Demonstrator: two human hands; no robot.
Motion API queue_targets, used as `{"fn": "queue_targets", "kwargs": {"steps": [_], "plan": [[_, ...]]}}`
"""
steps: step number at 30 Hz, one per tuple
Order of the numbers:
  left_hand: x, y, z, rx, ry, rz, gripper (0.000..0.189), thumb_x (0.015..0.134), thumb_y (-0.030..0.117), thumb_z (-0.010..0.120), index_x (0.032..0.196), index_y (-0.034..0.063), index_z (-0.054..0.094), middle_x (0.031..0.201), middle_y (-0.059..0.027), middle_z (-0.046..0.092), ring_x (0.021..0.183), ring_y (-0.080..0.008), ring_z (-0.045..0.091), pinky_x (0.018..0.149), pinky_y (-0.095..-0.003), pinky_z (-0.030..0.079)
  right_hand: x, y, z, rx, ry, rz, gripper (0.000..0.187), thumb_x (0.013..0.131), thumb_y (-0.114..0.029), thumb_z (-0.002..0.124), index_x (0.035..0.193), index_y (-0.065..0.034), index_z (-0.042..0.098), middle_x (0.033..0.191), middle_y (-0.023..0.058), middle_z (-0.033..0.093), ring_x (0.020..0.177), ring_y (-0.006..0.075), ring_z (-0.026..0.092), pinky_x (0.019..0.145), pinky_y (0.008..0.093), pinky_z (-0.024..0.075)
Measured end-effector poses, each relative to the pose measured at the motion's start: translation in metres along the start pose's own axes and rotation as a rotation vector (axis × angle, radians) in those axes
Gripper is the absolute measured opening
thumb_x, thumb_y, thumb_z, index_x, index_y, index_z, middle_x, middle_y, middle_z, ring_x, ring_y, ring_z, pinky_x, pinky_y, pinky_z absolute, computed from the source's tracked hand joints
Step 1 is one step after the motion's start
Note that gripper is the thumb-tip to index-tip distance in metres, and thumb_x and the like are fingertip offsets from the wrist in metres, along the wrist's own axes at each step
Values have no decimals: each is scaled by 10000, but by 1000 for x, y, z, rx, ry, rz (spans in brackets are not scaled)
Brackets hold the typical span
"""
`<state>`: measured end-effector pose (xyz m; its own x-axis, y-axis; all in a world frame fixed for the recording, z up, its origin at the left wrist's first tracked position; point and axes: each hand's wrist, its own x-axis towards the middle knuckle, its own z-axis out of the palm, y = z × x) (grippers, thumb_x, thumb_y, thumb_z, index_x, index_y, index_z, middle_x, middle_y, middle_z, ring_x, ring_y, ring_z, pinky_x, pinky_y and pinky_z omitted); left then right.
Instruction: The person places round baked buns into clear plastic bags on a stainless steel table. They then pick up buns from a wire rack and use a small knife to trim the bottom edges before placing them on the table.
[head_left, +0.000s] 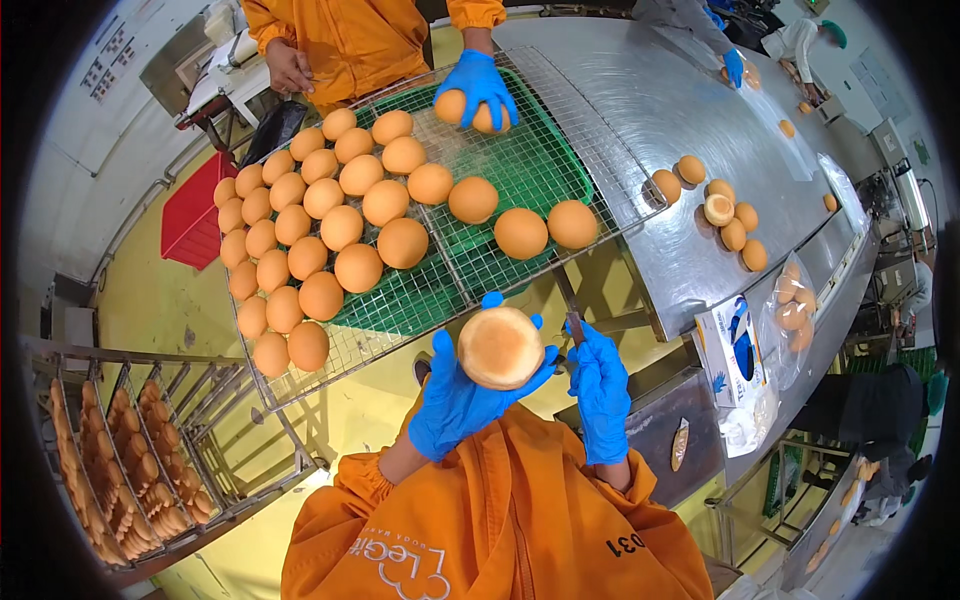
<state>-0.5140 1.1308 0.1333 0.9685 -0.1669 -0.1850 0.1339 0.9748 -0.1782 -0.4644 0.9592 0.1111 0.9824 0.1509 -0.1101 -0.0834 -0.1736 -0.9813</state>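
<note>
My left hand (461, 405), in a blue glove, cradles a round bun (501, 348) from below. The bun's pale, lightly browned underside faces up. Just to the right, my gloved right hand (600, 390) is closed around a narrow dark tool (575, 328), possibly a knife; most of it is hidden by the fingers. Beyond my hands lies a wire rack (375, 346) with many brown round buns (360, 268) in rows, denser on the left. Under the rack sits a green plastic crate (517, 169).
Opposite me, a co-worker's blue-gloved hand (480, 86) grasps two buns. More buns (733, 234) lie on the steel table (660, 285), beside a glove box (731, 349) and a bag of buns (793, 315). A loaded rack trolley (225, 420) and a red crate (196, 214) stand left.
</note>
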Motion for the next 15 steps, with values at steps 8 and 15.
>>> {"fn": "queue_targets", "kwargs": {"steps": [8,15], "plan": [[-4,0,7,386,-76,55,679,794,411,662,1367,280,321,1423,-124,300,1296,-409,283,1090,-564,202,1,-8,7,-4,-33,-99,313,885,-38,489,1186,-53,571,800,24,477,627,101,446,561,241,397],[-8,-2,12,111,4,48,835,697,306,770,1382,281,293,1430,-119,281,1308,-420,249,1093,-575,185,6,-11,12,-143,77,-287,179,849,-83,584,1015,-45,640,736,43,467,618,149,448,580,279,393]]}}
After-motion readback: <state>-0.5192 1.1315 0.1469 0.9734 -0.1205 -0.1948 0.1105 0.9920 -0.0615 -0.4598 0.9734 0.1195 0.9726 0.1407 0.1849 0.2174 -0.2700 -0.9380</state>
